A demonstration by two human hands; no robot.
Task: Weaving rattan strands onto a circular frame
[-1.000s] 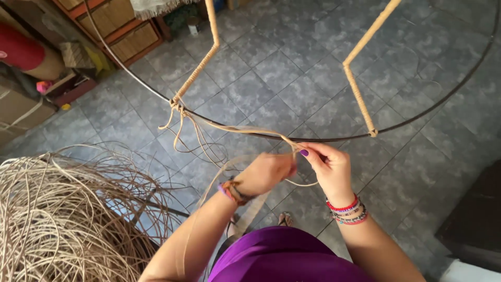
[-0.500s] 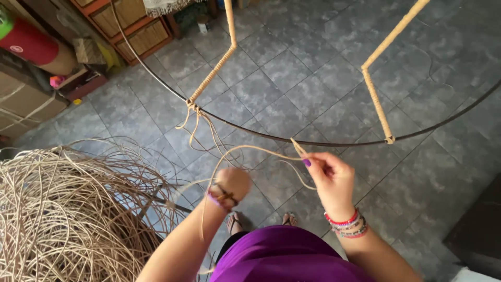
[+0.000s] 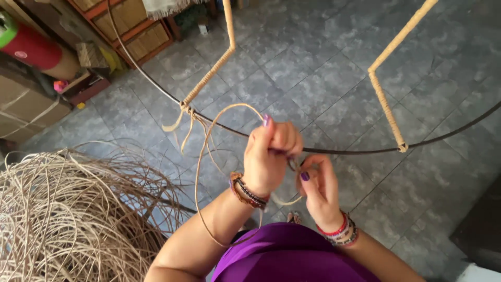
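Centre frame: my left hand (image 3: 270, 156) is clenched around a thin, pale rattan strand (image 3: 204, 156), which loops up over my knuckles and down past my wrist. My right hand (image 3: 318, 188), just beside it, pinches the same strand; the pinch point is hidden behind my left fist. Both sit against a dark, smooth metal hoop (image 3: 355, 151) bearing cane-wrapped struts (image 3: 385, 104). A tangled, wiry rattan heap (image 3: 68, 219) is cut off lower left.

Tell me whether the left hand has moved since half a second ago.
Yes. The left hand has risen from well below the black hoop to its level, closing on the right hand, a cane strand in its grip.
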